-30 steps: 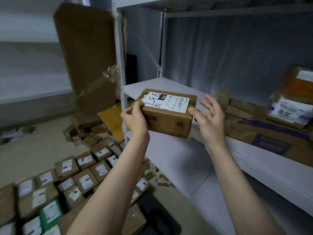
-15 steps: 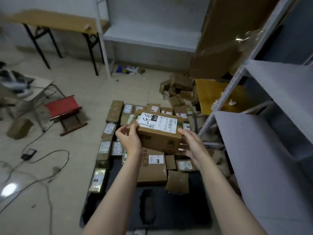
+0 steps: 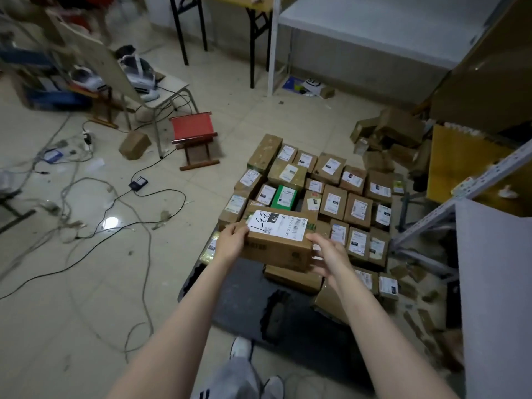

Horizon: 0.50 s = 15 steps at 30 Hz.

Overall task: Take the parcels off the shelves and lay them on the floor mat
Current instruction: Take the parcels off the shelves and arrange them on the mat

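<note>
As left hand (image 3: 230,242) and right hand (image 3: 328,254) grip parcel (image 3: 276,250), label (image 3: 277,225) reads "33-1".

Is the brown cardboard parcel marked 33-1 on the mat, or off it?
Off it: the left hand and right hand hold the brown cardboard parcel above the dark floor mat.

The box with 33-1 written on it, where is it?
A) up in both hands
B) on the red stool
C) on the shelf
A: the left hand and right hand grip the ends of the cardboard parcel, holding it above the labelled parcels on the floor mat.
</note>
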### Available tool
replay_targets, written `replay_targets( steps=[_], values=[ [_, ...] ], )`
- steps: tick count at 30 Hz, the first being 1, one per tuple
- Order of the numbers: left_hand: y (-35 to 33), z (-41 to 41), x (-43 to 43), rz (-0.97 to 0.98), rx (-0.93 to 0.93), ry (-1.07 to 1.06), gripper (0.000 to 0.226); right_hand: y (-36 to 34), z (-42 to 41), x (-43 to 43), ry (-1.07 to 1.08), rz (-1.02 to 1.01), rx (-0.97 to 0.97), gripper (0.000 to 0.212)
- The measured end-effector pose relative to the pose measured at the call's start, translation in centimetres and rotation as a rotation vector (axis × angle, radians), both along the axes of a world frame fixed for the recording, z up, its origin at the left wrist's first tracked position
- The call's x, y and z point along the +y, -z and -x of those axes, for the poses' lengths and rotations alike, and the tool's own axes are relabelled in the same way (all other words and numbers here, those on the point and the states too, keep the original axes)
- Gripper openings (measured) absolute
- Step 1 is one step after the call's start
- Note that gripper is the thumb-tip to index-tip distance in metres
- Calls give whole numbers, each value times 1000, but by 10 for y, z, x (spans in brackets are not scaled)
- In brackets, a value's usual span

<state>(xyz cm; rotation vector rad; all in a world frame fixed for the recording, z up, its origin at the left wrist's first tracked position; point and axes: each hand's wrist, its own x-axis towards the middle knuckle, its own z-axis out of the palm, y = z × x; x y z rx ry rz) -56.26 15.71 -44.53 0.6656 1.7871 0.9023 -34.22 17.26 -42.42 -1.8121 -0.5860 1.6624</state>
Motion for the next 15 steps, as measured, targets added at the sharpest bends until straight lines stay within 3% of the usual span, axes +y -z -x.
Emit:
replay_targets(
  steps=[4,7,11,15],
  values=[
    [23,27,-17,108,71,41,31,34,25,-8,-10,59,19,85],
    [38,45,-24,148,54,-18,15,67,46,-11,-7,120,43,83],
    [61,76,-16,237,113,15,11,107,77,-8,65,180,36,74],
    [84,109,10,290,182,100,39,147,106,3,184,234,44,64]
  ],
)
